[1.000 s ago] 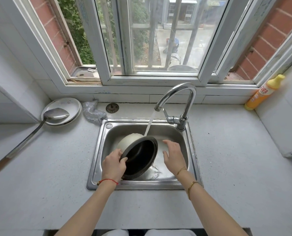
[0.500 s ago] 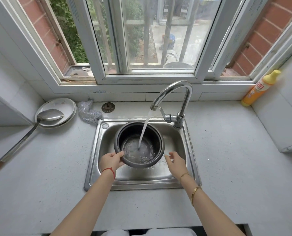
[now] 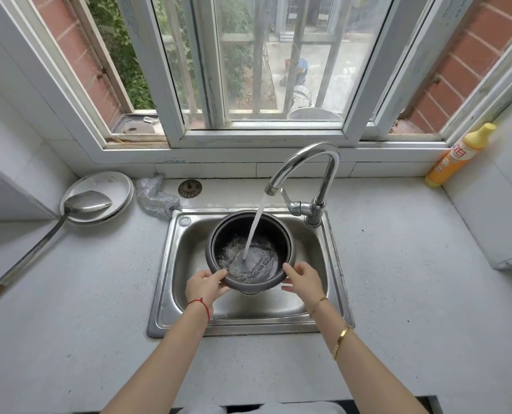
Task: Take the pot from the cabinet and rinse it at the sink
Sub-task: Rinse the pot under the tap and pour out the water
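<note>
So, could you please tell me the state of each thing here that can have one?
Tap: running, stream landing inside the pot.
Pot: mouth up in the sink, water pooling inside.
Left hand: grips the pot's near rim.
Right hand: holds the pot's near rim.
Yellow bottle: cap on.

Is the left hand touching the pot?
Touching. The head view shows the left hand holding the pot at its near rim, thumb lying over the edge.

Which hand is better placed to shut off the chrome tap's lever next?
Probably right. The right hand holds the dark round metal pot nearest the chrome lever; the left hand would cross the water stream.
</note>
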`<state>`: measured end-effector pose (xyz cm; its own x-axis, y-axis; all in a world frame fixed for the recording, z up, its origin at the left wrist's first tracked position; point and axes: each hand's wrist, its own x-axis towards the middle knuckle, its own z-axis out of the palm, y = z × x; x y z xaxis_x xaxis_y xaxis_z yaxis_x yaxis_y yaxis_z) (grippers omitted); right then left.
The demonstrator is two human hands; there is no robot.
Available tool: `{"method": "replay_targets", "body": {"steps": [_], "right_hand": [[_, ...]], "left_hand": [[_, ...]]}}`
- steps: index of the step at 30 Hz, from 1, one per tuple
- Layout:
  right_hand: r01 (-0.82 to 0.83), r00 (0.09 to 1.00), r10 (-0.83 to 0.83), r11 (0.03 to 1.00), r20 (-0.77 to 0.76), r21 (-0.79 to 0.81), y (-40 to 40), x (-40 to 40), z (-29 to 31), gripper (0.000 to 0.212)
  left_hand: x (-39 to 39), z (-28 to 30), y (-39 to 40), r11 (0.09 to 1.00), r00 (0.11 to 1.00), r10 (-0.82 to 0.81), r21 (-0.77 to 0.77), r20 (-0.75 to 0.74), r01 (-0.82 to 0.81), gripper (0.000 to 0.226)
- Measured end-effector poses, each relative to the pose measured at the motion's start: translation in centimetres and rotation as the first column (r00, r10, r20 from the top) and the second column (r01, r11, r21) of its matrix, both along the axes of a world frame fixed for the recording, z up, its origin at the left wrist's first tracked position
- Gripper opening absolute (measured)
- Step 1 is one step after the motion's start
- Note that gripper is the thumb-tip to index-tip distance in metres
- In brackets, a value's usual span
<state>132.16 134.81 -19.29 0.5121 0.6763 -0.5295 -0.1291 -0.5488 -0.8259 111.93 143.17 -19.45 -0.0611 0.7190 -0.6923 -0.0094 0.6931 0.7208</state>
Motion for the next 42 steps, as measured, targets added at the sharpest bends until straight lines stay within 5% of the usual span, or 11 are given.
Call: {"method": "replay_targets", "body": {"steps": [10,16,22,27,33,38,42], "right_hand": [[0.119,0.987,-0.118,0.993,-0.11,0.001,-0.5,-1.1,0.4,0.024],[0.072,0.971,-0.073,0.997,0.227,0.012,-0.5,-1.1,0.8,0.027],[0.046,0.893,0.005,0.994,0.45,-0.101,0.5,-0.5,2.2,0.034],[0.05,0.968,-0.012,0.988,0.251,-0.145,0.6,0.3,0.1,0.033],[0.2,0.914,-0.226,0.974,-0.337,-0.111,-0.3,-0.7,-1.2,0.009],[0.129,0.968,-0.144,0.988,-0.207,-0.086,-0.9,-1.9,-1.8,0.025],[0.103,0.995,-0.103,0.991,0.001,0.083,-1.5,-2.0,-0.9,0.024]], "left_hand": [[-0.3,0.6,-1.3,0.96,0.994,-0.097,0.259,-0.044,0.105,0.018],[0.0,0.6,-1.1,1.0,0.981,0.014,0.013,0.194,-0.017,0.008],[0.0,-0.3,-0.8,0.969,0.972,0.026,-0.244,0.234,0.033,0.007],[0.0,0.0,-0.6,0.977,0.987,0.039,-0.211,0.153,-0.005,0.008],[-0.1,0.3,-0.6,0.986,0.985,-0.074,0.134,-0.159,0.096,0.018],[-0.5,1.3,-1.2,0.912,0.967,-0.126,0.358,-0.22,0.2,0.02],[-0.9,1.0,-0.6,0.964,0.994,-0.109,0.249,0.031,0.098,0.011]]}}
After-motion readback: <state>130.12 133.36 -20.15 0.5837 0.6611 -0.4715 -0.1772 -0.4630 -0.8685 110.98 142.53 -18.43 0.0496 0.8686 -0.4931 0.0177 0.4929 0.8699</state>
